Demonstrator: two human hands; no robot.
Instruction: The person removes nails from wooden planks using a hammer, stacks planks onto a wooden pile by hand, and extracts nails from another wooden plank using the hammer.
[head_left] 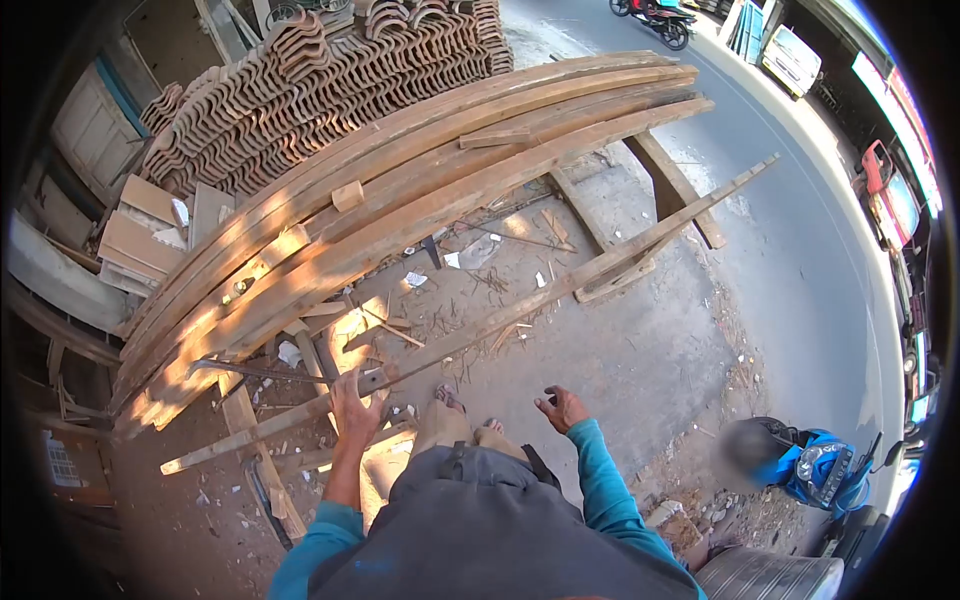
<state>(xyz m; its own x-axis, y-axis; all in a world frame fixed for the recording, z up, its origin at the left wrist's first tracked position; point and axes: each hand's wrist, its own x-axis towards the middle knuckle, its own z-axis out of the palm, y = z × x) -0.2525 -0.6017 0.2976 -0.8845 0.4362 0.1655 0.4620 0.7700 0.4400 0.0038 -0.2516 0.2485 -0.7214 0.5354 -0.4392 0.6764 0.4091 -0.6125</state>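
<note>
A long, narrow wooden batten (480, 327) slants from the lower left to the upper right in front of me. My left hand (353, 408) is closed around it near its lower end, by a short darker wooden piece (374, 380); how the two are joined I cannot tell. A curved metal bar (262, 373), like a crowbar, reaches from the beams almost to my left fingers. Out to the right, my right hand (563, 409) hangs over the ground with fingers partly bent and apart, holding nothing.
Thick wooden beams (430, 205) lie side by side beyond the batten, a small wood block (348, 196) on them. Stacked roof tiles (330, 110) stand behind. Wood scraps and debris litter the ground. At right are a road (800, 250), a motorcycle (655, 20) and a person in blue (815, 465).
</note>
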